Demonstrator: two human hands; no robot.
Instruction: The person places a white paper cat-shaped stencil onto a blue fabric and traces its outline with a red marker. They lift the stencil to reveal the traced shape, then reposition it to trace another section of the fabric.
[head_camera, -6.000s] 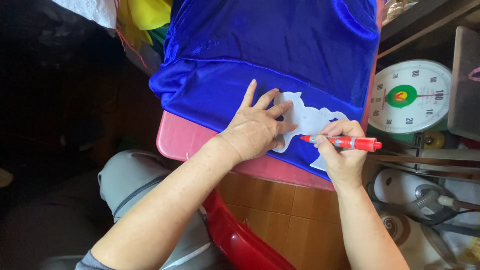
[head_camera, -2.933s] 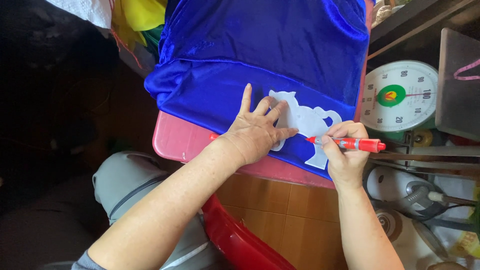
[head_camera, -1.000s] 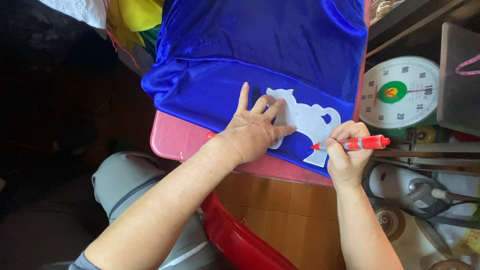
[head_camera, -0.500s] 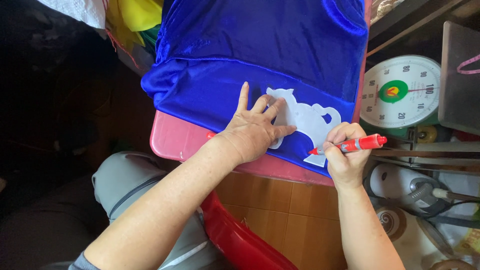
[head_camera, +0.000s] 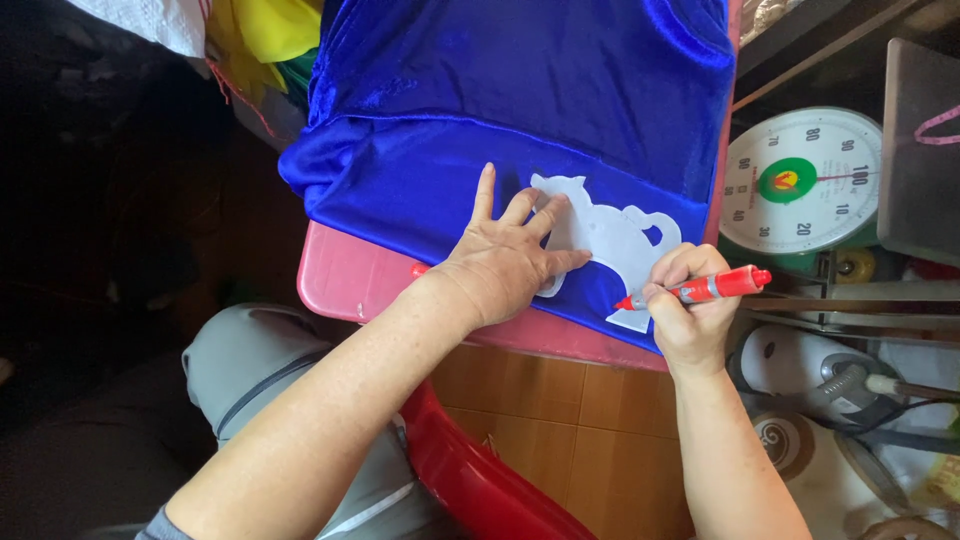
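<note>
Now left hand (head_camera: 505, 262) flat on white template (head_camera: 612, 235), right hand (head_camera: 690, 310) gripping red marker (head_camera: 700, 288) at its lower edge.

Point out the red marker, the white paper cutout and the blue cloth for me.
red marker (head_camera: 712, 287), head view, middle of its barrel.
white paper cutout (head_camera: 612, 236), head view, its broad middle.
blue cloth (head_camera: 520, 90), head view, upper spread of the fabric.
</note>
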